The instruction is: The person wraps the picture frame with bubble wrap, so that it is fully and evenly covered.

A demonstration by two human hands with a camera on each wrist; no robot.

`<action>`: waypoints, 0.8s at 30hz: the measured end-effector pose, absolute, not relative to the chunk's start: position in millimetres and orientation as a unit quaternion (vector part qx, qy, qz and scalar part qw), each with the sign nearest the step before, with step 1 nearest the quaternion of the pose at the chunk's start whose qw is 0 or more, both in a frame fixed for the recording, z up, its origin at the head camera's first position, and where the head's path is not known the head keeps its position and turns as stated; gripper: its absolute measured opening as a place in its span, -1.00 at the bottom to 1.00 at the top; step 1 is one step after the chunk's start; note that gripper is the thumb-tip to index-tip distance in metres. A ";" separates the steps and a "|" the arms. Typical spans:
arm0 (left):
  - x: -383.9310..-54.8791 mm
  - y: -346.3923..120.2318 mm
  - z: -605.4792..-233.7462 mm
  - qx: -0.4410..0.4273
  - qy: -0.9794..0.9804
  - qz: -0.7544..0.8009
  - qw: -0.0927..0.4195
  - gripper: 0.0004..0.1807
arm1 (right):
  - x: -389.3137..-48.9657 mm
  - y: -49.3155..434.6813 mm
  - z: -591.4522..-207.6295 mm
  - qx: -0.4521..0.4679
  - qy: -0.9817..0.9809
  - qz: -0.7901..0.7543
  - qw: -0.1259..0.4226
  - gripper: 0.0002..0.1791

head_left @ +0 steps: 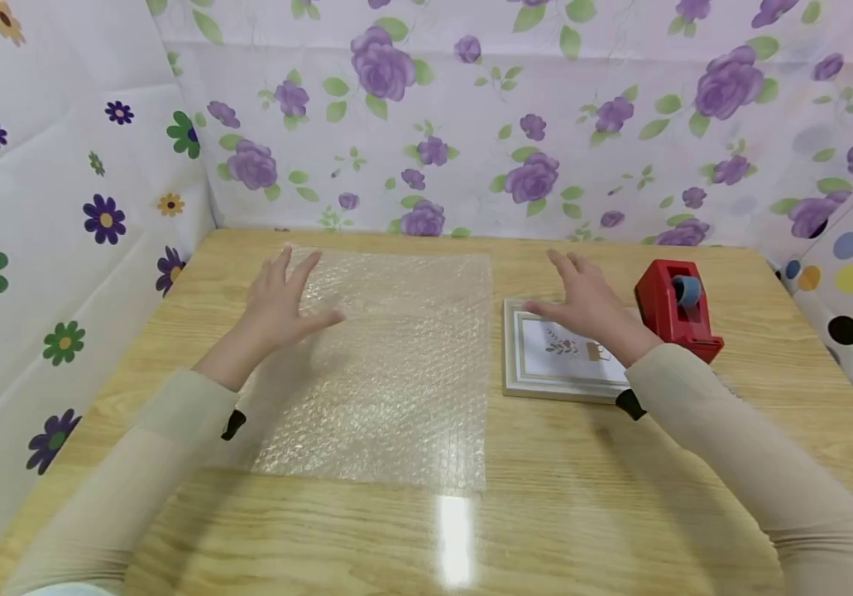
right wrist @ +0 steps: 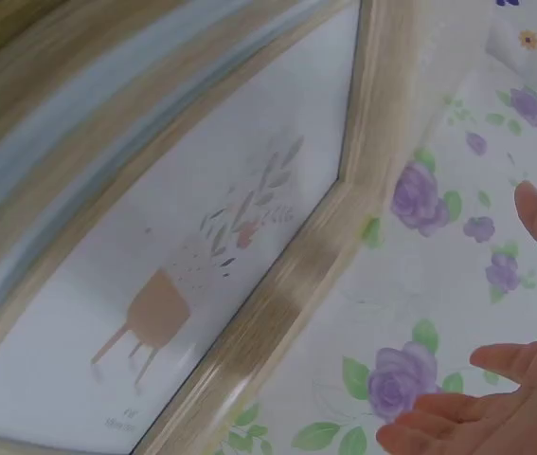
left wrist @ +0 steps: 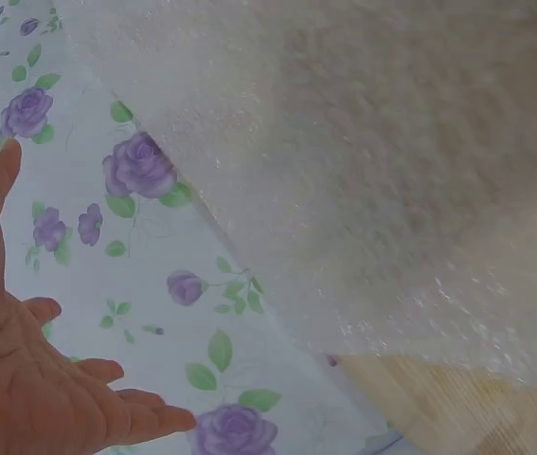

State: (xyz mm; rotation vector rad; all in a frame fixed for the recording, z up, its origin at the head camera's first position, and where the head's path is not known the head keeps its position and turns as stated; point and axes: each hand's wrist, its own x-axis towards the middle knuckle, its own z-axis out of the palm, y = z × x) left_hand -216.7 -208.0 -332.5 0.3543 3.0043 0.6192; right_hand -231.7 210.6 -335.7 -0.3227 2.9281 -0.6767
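Note:
A sheet of clear bubble wrap (head_left: 396,356) lies flat on the left half of the wooden table. Above its left part my left hand (head_left: 277,302) is held with fingers spread, holding nothing. To the right lies a picture frame (head_left: 560,386) with a pale wood border and a plant print, face up. My right hand (head_left: 582,302) hovers over the frame, fingers spread and holding nothing, its wrist hiding part of the print. In the left wrist view the left palm (left wrist: 31,379) is bare; the right wrist view shows an empty right palm (right wrist: 505,408) beside the frame.
A red tape dispenser (head_left: 682,306) with a blue roll stands at the frame's right, near the right forearm. Flower-patterned sheeting (head_left: 426,116) rises behind the wooden table (head_left: 366,530) and along both sides.

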 end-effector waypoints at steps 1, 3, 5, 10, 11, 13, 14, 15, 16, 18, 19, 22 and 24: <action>-214.8 -210.0 -333.5 0.112 0.971 0.211 0.021 0.02 | -232.8 209.6 -336.4 -0.109 0.965 -0.231 0.060 0.04; -211.3 -214.3 -335.2 0.106 0.966 0.236 0.013 0.01 | -235.1 207.2 -337.0 -0.115 0.962 -0.239 0.058 0.00; -207.8 -218.6 -336.4 0.096 0.960 0.262 0.010 0.00 | -237.9 204.6 -336.6 -0.121 0.960 -0.244 0.060 -0.04; -197.3 -230.4 -337.4 0.079 0.954 0.289 0.008 -0.04 | -245.4 195.2 -334.6 -0.127 0.957 -0.253 0.070 -0.10; -194.8 -232.8 -337.5 0.077 0.955 0.288 0.005 -0.05 | -247.1 193.1 -334.5 -0.127 0.956 -0.255 0.072 -0.11; -189.9 -237.6 -338.3 0.076 0.956 0.283 -0.001 -0.07 | -250.5 189.0 -334.9 -0.125 0.954 -0.260 0.076 -0.14; -187.4 -240.1 -338.9 0.074 0.957 0.280 -0.001 -0.07 | -252.1 187.2 -335.2 -0.124 0.954 -0.263 0.079 -0.16; -185.0 -242.6 -339.7 0.072 0.959 0.276 -0.004 -0.08 | -253.6 185.3 -335.3 -0.121 0.953 -0.265 0.082 -0.17; -182.5 -245.1 -340.7 0.069 0.960 0.271 -0.004 -0.09 | -255.2 183.6 -335.6 -0.120 0.953 -0.266 0.086 -0.18; -177.9 -249.8 -342.5 0.063 0.962 0.264 -0.002 -0.11 | -257.9 180.4 -336.3 -0.115 0.951 -0.270 0.094 -0.20; -176.0 -252.1 -343.4 0.061 0.964 0.260 0.000 -0.11 | -259.4 178.9 -337.0 -0.113 0.951 -0.270 0.097 -0.21; -170.9 -257.9 -345.5 0.049 0.966 0.254 0.009 -0.12 | -263.1 174.4 -339.2 -0.111 0.951 -0.270 0.102 -0.23; -167.8 -261.1 -346.2 0.040 0.966 0.253 0.021 -0.11 | -265.2 171.5 -341.7 -0.110 0.950 -0.275 0.102 -0.23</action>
